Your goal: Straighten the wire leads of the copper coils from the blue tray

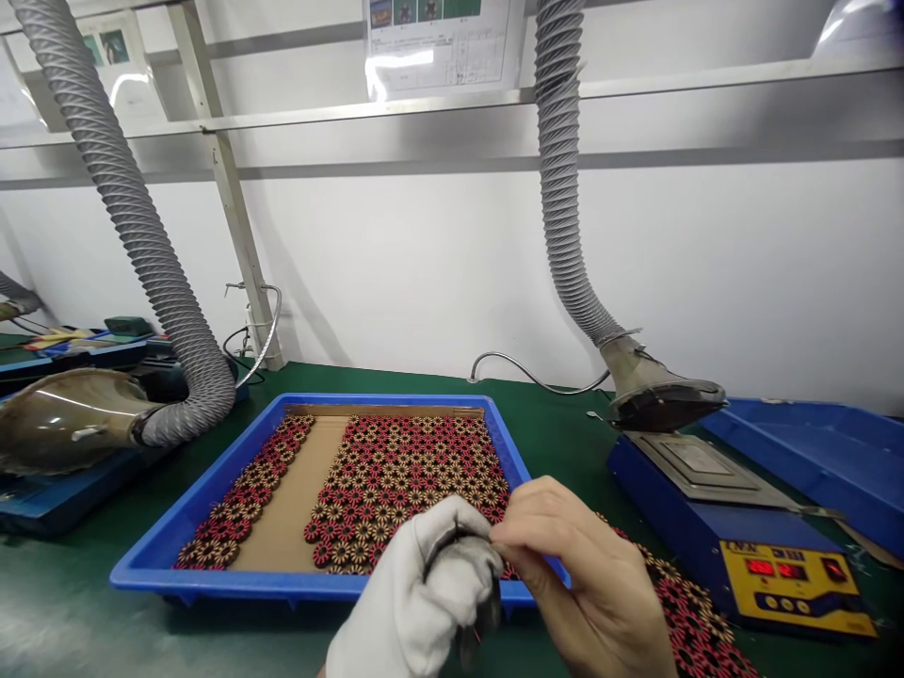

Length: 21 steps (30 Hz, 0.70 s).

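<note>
My left hand (416, 589), in a white glove with darkened fingertips, is curled at the bottom centre over the tray's front rim. My bare right hand (579, 574) pinches at the glove's fingertips; whether a small part sits between the fingers I cannot tell. Just behind them a blue tray (184, 527) with a cardboard liner holds several red and tan wound coils (410, 471) laid in rows. More of the same coils (696, 626) lie on the green mat under my right wrist.
A blue solder pot with a yellow control panel (791, 574) stands at the right under a fume hose nozzle (660, 395). A second fume hose and hood (77, 419) lie at the left. Another blue tray (826, 452) is at far right.
</note>
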Each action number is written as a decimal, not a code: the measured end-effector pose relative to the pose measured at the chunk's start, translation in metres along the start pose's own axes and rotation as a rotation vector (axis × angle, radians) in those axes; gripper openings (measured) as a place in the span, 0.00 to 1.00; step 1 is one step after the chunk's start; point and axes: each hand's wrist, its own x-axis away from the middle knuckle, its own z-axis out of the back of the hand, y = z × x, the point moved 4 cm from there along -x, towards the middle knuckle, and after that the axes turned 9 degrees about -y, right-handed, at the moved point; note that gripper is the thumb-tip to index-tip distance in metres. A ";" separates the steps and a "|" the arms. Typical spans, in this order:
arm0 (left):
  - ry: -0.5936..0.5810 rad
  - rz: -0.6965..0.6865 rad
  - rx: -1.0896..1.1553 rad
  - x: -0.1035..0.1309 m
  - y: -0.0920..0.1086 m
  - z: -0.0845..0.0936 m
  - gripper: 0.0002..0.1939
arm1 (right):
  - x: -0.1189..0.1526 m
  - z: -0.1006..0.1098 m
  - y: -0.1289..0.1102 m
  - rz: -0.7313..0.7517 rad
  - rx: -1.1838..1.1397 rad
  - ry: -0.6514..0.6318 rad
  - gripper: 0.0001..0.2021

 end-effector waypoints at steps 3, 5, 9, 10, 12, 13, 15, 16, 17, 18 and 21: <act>-0.054 0.044 0.005 -0.003 -0.002 -0.003 0.06 | 0.000 0.000 -0.001 -0.085 0.053 -0.023 0.10; -0.047 0.046 -0.013 -0.004 -0.002 -0.005 0.08 | 0.001 0.000 -0.001 -0.119 0.059 -0.022 0.10; 0.066 0.055 -0.118 0.000 0.000 -0.009 0.06 | 0.003 0.000 -0.002 -0.163 0.080 -0.010 0.10; 0.096 0.033 -0.172 0.002 0.002 -0.010 0.04 | 0.003 0.000 -0.002 -0.169 0.092 -0.008 0.10; 0.167 -0.035 -0.307 0.006 0.007 -0.011 0.02 | 0.004 0.000 -0.003 -0.178 0.115 -0.008 0.10; 0.206 -0.066 -0.376 0.007 0.009 -0.011 0.01 | 0.004 0.000 -0.004 -0.182 0.124 -0.011 0.10; 0.269 -0.115 -0.504 0.010 0.010 -0.011 0.03 | 0.003 0.000 -0.007 -0.189 0.141 -0.019 0.11; 0.290 -0.143 -0.558 0.010 0.010 -0.010 0.04 | 0.003 0.000 -0.009 -0.196 0.141 -0.024 0.11; 0.305 -0.177 -0.604 0.011 0.009 -0.010 0.04 | 0.003 -0.001 -0.010 -0.215 0.136 -0.029 0.11; 0.309 -0.219 -0.639 0.011 0.009 -0.010 0.04 | 0.004 -0.002 -0.010 -0.245 0.119 -0.035 0.11; 0.320 -0.337 -0.692 0.010 0.008 -0.008 0.06 | 0.007 -0.007 -0.001 -0.415 -0.086 -0.048 0.12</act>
